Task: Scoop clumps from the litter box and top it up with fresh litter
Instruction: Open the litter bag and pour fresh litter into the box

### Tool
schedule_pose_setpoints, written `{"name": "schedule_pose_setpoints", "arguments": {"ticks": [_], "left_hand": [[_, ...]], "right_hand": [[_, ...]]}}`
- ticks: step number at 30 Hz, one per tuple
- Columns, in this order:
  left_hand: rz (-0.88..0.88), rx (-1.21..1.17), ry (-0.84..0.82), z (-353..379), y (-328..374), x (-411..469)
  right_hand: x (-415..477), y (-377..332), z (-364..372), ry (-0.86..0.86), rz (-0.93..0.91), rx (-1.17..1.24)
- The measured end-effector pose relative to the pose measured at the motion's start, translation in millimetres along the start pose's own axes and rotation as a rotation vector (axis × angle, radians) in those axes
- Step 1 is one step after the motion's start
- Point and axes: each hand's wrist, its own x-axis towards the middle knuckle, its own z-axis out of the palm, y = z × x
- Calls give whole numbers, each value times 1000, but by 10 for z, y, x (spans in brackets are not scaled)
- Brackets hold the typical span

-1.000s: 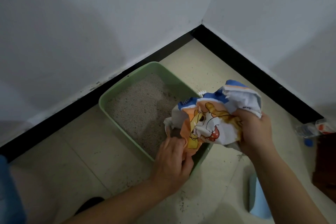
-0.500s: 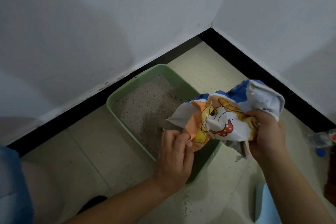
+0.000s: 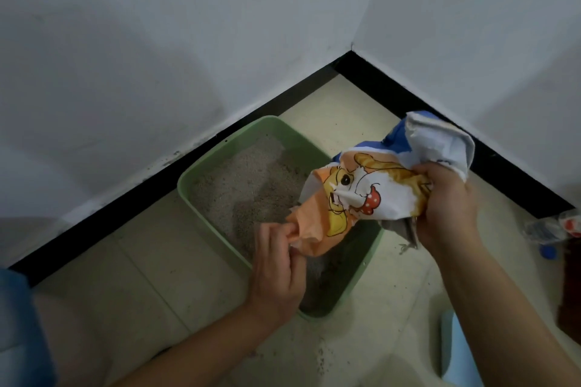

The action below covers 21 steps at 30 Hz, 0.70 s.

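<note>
A green litter box (image 3: 201,173) sits on the tiled floor against the black skirting near the room corner, filled with grey litter (image 3: 248,185). Above its near right part I hold a crumpled litter bag (image 3: 371,195) printed with an orange cartoon cat and a blue top. My right hand (image 3: 446,204) grips the bag's raised upper end. My left hand (image 3: 276,267) pinches the lower orange end, which points down over the box. The box's near right corner is hidden behind the bag and my left hand.
White walls meet in a corner (image 3: 352,50) behind the box. A plastic bottle (image 3: 553,228) with a blue cap lies at the right edge beside a dark brown object. A pale blue object (image 3: 456,352) lies on the floor lower right. Loose grains dot the tiles.
My right hand has lifted the bag's upper end higher and to the right, tilting the bag more steeply. My left hand keeps its pinch on the lower end. The view shifted slightly.
</note>
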Motion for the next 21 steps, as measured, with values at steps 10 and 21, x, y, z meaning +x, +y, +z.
{"name": "schedule_pose_setpoints", "arguments": {"ticks": [10,21], "left_hand": [[69,46,-24,34,-88,55],[100,63,-4,-53,-56,70]], "right_hand": [[-34,-35,-47,-3,15,98],[-76,-27,-67,6,-46,68]]}}
